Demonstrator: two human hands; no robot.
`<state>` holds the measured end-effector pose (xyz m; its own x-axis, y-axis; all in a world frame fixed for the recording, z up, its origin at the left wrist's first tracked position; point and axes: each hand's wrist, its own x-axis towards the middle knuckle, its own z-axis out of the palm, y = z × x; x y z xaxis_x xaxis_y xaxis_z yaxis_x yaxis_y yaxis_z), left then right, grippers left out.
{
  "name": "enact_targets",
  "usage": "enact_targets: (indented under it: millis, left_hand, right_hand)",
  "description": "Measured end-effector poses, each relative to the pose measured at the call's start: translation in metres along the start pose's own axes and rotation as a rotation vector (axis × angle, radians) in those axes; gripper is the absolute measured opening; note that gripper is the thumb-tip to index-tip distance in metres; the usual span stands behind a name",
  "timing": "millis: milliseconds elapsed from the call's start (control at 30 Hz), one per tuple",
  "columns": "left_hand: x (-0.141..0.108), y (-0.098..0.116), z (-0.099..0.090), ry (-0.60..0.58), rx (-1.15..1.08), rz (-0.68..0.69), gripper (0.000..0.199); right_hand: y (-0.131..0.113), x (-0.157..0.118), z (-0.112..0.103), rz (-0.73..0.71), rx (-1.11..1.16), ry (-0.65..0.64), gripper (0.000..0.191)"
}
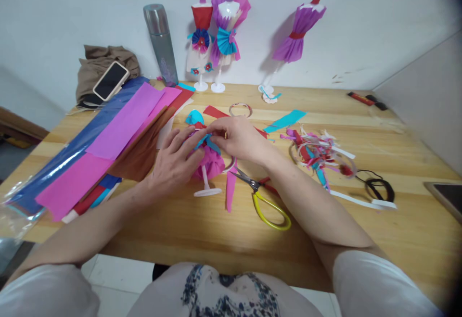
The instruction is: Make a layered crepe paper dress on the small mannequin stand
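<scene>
A miniature dress-form mannequin (205, 175) with a pink crepe-paper skirt (212, 163) lies on the table, its white round base towards me. My left hand (176, 159) rests over its upper body and steadies it, fingers bent around it. Fingertips of my right hand (236, 136) are pinched at the waist, on a blue paper strip (212, 145). Blue and red paper shows beyond my fingers; the exact pinch point is partly hidden. Scissors (265, 196) with yellow handles lie just right of the mannequin, beside a narrow pink paper piece (231, 192).
Three dressed mannequins, one in purple (301, 33), stand against the wall near a grey bottle (161, 43). Crepe-paper sheets (122, 124) and a phone (110, 80) are left. Paper scraps (319, 148) and a black cord (382, 189) lie right. A tape roll (240, 104) sits behind my hands.
</scene>
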<state>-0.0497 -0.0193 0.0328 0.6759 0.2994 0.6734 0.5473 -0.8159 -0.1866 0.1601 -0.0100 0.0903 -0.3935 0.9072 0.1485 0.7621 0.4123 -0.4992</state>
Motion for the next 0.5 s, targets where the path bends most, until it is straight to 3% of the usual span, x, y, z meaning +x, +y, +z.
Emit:
enact_targets:
  millis: [100,333,500]
  left_hand:
    - [0.001,0.008,0.004,-0.005,0.023,-0.08,0.021]
    - [0.005,0.014,0.011,0.103,0.133,-0.072,0.008]
    - [0.0,0.013,0.009,0.081,0.119,-0.053,0.013]
  right_hand:
    - [-0.002,-0.001,0.0,-0.01,0.041,-0.008,0.032]
    - [-0.001,-0.001,-0.001,0.003,0.067,-0.01,0.034]
    - [0.002,-0.002,0.0,-0.017,0.021,-0.076,0.031]
